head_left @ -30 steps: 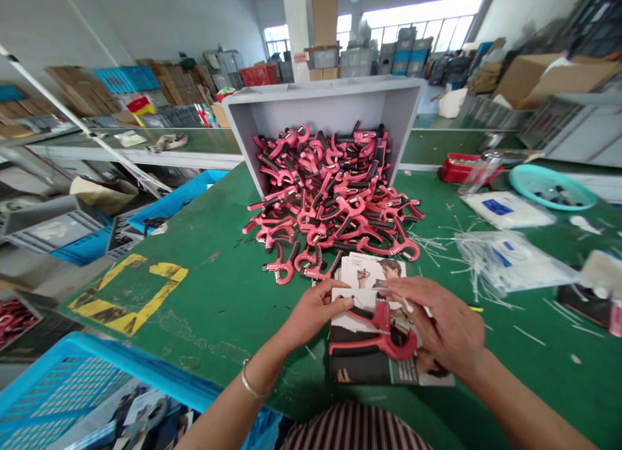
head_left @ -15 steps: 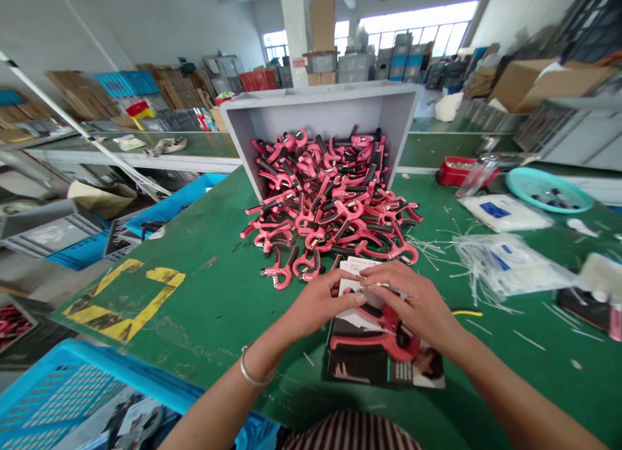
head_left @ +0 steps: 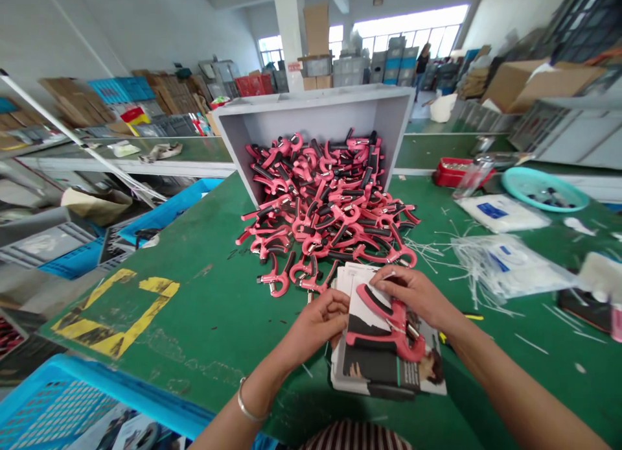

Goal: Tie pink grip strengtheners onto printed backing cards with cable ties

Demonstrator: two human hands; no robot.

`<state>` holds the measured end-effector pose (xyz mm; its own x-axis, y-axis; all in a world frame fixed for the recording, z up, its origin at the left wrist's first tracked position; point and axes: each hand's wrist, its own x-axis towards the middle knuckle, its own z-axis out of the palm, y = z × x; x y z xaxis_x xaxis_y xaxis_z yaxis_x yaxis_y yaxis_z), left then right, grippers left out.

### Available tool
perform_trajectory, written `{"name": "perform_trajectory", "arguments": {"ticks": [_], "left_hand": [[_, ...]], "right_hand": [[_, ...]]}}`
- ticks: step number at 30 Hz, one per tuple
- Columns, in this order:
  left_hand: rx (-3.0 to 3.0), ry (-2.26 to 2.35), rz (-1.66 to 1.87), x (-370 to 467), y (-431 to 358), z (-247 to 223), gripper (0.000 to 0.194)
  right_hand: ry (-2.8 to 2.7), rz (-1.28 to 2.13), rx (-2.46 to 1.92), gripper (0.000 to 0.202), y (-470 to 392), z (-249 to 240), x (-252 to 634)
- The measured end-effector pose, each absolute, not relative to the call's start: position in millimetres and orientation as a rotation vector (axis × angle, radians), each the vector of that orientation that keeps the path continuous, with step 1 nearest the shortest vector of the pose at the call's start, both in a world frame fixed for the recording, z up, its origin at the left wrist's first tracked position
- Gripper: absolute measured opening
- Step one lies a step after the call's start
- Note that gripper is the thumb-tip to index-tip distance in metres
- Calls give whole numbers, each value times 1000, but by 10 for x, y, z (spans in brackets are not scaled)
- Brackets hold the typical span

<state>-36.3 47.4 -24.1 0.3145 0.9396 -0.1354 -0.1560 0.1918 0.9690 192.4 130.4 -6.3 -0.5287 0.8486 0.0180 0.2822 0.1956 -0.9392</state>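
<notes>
A stack of printed cards (head_left: 369, 370) lies on the green table near its front edge, with a red and black hand gripper (head_left: 398, 327) on the top card. My left hand (head_left: 323, 317) holds the left edge of the cards, its fingers curled and partly hidden behind them. My right hand (head_left: 413, 294) pinches the upper edge of the top card, near the hand gripper's handle end. Beyond the cards, many more red hand grippers (head_left: 321, 210) spill from a grey bin (head_left: 311, 100) tipped on its side.
Zip ties and plastic bags (head_left: 515, 265) lie to the right, with a turquoise dish (head_left: 544, 189) and a red box (head_left: 454, 172) behind. Yellow-black tape (head_left: 158, 286) marks the left of the table. A blue basket (head_left: 58, 385) stands at the lower left. A person (head_left: 422, 67) stands far back.
My hands have moved apart, the left down to the cards' side. The top card and its hand gripper show more fully, with more cards visible beneath. A distant person has come into view.
</notes>
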Motion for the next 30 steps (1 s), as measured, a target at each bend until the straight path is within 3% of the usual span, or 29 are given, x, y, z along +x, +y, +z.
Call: {"name": "perform_trajectory", "arguments": {"ticks": [7,14,18,24,30], "left_hand": [[1135,1065,929,-331,316,-411,14],[1141,1063,901,-452,-8,-491,23],[1171,1042,981,-418,-65,-417,22],[1747,1135,1121,-329,40,-316,19],[1513,1163,1096,-180,83,-431,17]], "right_hand": [[-1978,1434,-937,20,1252,-107,1802],[-2394,1279,-826,28,882,9,1878],[-2362,1234,-1033,50,653,11,1890],[-2094,1173,-1165,39,705,-62,1885],[-1948,1268,-905,35,758,-178,1911]]}}
